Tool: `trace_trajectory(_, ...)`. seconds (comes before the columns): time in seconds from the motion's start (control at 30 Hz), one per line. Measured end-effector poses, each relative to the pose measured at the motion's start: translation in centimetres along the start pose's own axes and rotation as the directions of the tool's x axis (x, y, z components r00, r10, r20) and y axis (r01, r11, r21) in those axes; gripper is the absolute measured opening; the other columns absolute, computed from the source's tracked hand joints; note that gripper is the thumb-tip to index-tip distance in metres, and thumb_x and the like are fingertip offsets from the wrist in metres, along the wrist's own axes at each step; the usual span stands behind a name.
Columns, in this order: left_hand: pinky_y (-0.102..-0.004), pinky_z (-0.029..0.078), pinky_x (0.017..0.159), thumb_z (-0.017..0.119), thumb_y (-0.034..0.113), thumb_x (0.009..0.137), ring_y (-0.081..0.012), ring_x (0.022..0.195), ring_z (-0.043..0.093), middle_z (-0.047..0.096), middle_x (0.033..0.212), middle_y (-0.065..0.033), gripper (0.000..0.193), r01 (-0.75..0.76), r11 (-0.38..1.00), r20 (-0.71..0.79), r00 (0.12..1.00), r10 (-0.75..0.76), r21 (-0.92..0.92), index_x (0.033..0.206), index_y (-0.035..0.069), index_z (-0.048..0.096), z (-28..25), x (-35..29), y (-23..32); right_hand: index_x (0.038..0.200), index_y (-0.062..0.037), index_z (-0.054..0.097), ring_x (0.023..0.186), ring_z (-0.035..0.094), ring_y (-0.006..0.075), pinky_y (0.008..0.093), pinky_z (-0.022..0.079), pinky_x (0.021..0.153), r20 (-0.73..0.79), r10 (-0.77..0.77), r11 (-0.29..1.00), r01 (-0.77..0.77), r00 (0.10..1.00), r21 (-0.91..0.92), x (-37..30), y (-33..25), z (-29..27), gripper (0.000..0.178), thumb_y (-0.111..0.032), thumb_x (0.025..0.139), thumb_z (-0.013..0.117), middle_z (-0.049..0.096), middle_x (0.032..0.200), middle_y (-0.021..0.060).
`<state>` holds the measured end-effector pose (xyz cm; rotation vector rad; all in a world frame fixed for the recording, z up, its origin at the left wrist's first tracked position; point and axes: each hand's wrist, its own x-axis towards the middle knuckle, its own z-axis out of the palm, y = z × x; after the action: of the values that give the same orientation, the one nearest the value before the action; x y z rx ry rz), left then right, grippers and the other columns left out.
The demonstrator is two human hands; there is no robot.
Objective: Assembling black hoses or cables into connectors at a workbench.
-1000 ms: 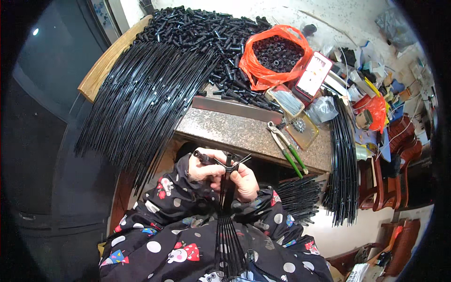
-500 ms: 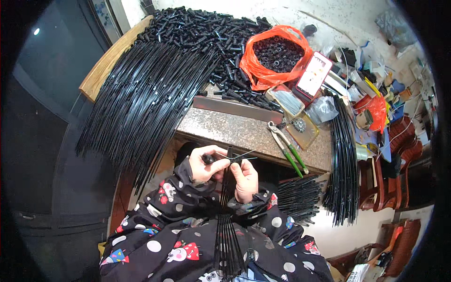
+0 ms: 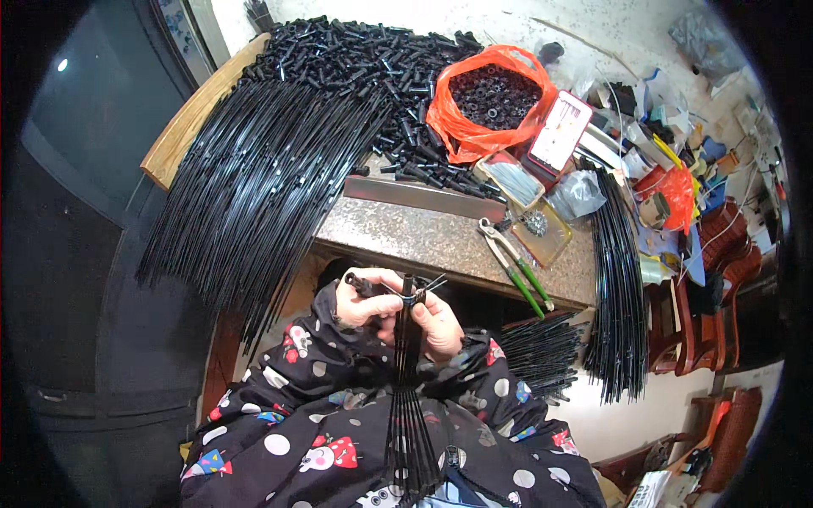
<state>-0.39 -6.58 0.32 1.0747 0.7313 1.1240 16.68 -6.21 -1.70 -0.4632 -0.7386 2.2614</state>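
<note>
left hand (image 3: 369, 303), grip curls round a black tube (image 3: 359, 284) | right hand (image 3: 439, 328), grip pinches black rods (image 3: 407, 360) near their top | pliers (image 3: 515, 269) rest on the surface (image 3: 398, 222)

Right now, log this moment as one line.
left hand: holds short black tube | right hand: grips thin black rods near top | green-handled metal pliers: unheld, at edge of speckled tabletop

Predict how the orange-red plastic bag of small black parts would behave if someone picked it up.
The orange-red bag would probably sag, since its thin sides are crumpled. It may feel heavy, being well filled with small black parts. Those could spill if it tips, because its mouth gapes open.
</note>
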Motion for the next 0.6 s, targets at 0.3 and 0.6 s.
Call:
trace_trajectory(0.3, -0.0228, 0.046, 0.052, 0.058, -0.001, 0.078, -0.0121, 0.055, 0.058, 0.061, 0.074, -0.0087, 0.014, 0.093, 0.996, 0.026, 0.995, -0.093, -0.006, 0.092, -0.004, 0.058, 0.2, 0.0, 1.1, 0.105, -0.0012, 0.051, 0.072, 0.062, 0.0219, 0.0340, 0.053, 0.066, 0.001, 0.069, 0.995, -0.069, 0.998, 0.076, -0.1, -0.2, -0.1, 0.025, -0.017, 0.086, 0.053, 0.061, 0.086, 0.0123)
trace_trajectory(0.6, -0.0246, 0.046, 0.048, 0.057, -0.003, 0.077, -0.0147, 0.053, 0.057, 0.060, 0.077, -0.0108, 0.015, 0.101, 0.991, 0.020, 0.995, -0.100, -0.089, 0.093, -0.005, 0.057, -0.2, -0.3, 0.6, 0.103, -0.0026, 0.051, 0.077, 0.063, 0.0235, 0.0354, 0.053, 0.065, -0.004, -0.010, 1.000, 0.010, 1.000, 0.011, 0.0, 0.2, 0.3, 0.027, -0.024, 0.085, 0.054, 0.061, 0.088, 0.0136)
